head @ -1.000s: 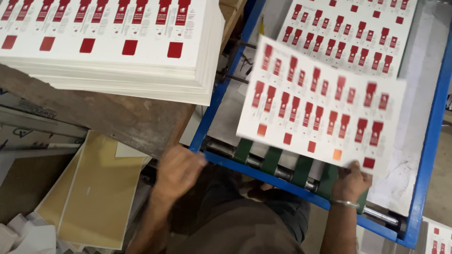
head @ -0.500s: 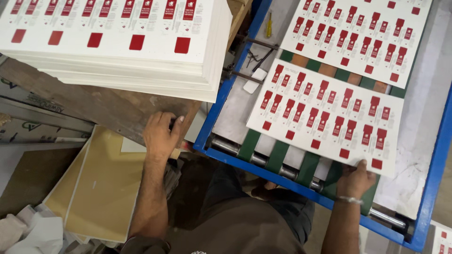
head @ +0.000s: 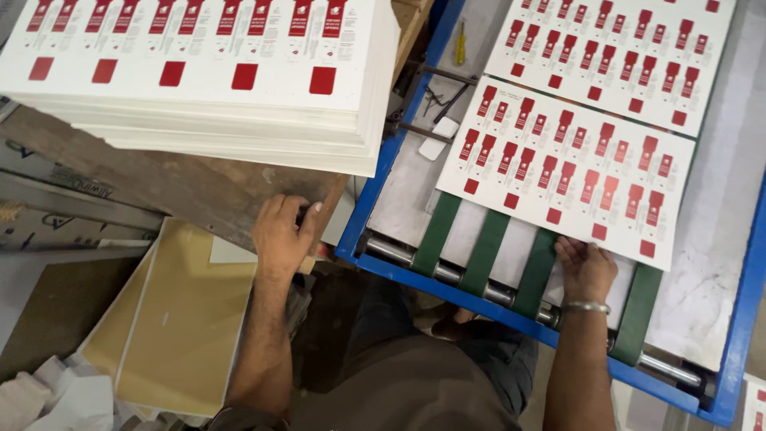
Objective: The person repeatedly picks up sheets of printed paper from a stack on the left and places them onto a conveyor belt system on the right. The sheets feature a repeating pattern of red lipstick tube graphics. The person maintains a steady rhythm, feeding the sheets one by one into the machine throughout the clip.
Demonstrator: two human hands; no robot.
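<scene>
The right hand lies flat, fingers spread, pressing the near edge of a white printed card sheet with rows of red labels; nothing is gripped. That sheet rests on green conveyor belts inside a blue metal frame. The left hand curls loosely over the edge of the worn wooden tabletop, holding nothing. Just beyond its fingers stands a tall stack of the same white sheets.
</scene>
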